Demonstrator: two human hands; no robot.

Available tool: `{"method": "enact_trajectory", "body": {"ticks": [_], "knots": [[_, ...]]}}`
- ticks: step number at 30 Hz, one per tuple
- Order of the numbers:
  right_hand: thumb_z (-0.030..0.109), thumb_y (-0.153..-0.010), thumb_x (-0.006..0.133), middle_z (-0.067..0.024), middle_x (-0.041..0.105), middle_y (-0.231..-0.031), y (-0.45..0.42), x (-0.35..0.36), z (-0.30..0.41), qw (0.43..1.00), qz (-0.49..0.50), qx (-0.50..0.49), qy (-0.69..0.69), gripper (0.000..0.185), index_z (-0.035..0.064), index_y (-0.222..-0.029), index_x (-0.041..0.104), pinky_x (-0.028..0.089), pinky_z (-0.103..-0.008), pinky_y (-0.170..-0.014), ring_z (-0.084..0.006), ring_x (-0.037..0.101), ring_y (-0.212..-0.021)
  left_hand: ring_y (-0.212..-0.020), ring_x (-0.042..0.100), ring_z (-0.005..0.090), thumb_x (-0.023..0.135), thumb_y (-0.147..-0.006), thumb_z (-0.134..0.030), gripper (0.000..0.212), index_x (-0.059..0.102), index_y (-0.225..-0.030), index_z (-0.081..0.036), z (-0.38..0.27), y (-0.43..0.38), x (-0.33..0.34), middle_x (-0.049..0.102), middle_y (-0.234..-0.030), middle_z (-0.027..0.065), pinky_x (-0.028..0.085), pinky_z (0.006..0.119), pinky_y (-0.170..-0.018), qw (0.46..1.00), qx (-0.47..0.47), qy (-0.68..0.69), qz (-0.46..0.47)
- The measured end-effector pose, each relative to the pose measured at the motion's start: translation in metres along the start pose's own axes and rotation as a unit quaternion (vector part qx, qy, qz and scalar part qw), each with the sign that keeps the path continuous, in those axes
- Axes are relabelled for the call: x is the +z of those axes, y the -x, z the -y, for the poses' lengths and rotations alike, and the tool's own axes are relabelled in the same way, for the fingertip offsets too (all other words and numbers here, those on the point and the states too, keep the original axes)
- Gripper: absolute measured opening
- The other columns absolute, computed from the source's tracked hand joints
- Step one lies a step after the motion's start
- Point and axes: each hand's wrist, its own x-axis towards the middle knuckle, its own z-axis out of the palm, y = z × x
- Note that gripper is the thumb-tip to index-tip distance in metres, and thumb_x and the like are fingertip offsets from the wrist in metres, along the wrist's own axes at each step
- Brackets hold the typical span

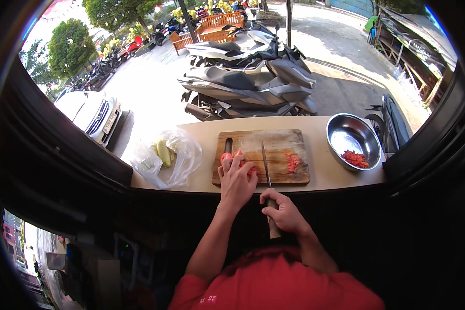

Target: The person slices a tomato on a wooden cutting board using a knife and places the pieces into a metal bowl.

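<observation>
My left hand (235, 180) rests on red tomato pieces (226, 156) at the left part of a wooden cutting board (255, 135), its fingers bent over them. My right hand (281, 211) grips the wooden handle of a kitchen knife (266, 164). The blade points away from me over the middle of the board, to the right of the left hand. Finely chopped red pieces (293, 162) lie on the board's right side. Further right, a steel bowl (339, 131) holds more chopped red pieces (355, 159). What lies under the left fingers is partly hidden.
A clear plastic bag (184, 155) with pale green vegetables (164, 153) lies left of the board on the pale counter (201, 182). Dark frames bound the counter at both sides. Beyond its far edge stand parked motor scooters (252, 85) and a white car (87, 112).
</observation>
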Motion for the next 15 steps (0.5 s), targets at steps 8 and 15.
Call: {"method": "enact_trajectory", "body": {"ticks": [8,15], "knots": [[0.003,-0.094,0.068,-0.0011,0.059,-0.093,0.027,-0.015,0.005,0.996,-0.085,0.013,-0.006,0.020,0.0067,-0.112,0.062,0.053,-0.0298,-0.073,-0.0100,0.061,-0.079,-0.122,0.060,0.0325,0.077,-0.091,-0.021,0.012,0.082,-0.098,-0.012,-0.020,-0.025,0.009,0.073,-0.112,0.0059,0.038,0.051,-0.109,0.997,0.007,0.021,0.070],[0.003,-0.095,0.068,-0.0007,0.059,-0.096,0.041,-0.017,0.007,0.994,-0.106,0.010,-0.033,0.019,0.0076,-0.112,0.062,0.054,-0.0298,-0.070,-0.0094,0.063,-0.078,-0.116,0.065,0.0304,0.078,-0.093,-0.020,0.017,0.079,-0.108,-0.011,-0.034,-0.029,0.017,0.075,-0.106,0.0073,0.040,0.046,-0.103,0.980,0.094,0.133,0.114]]}}
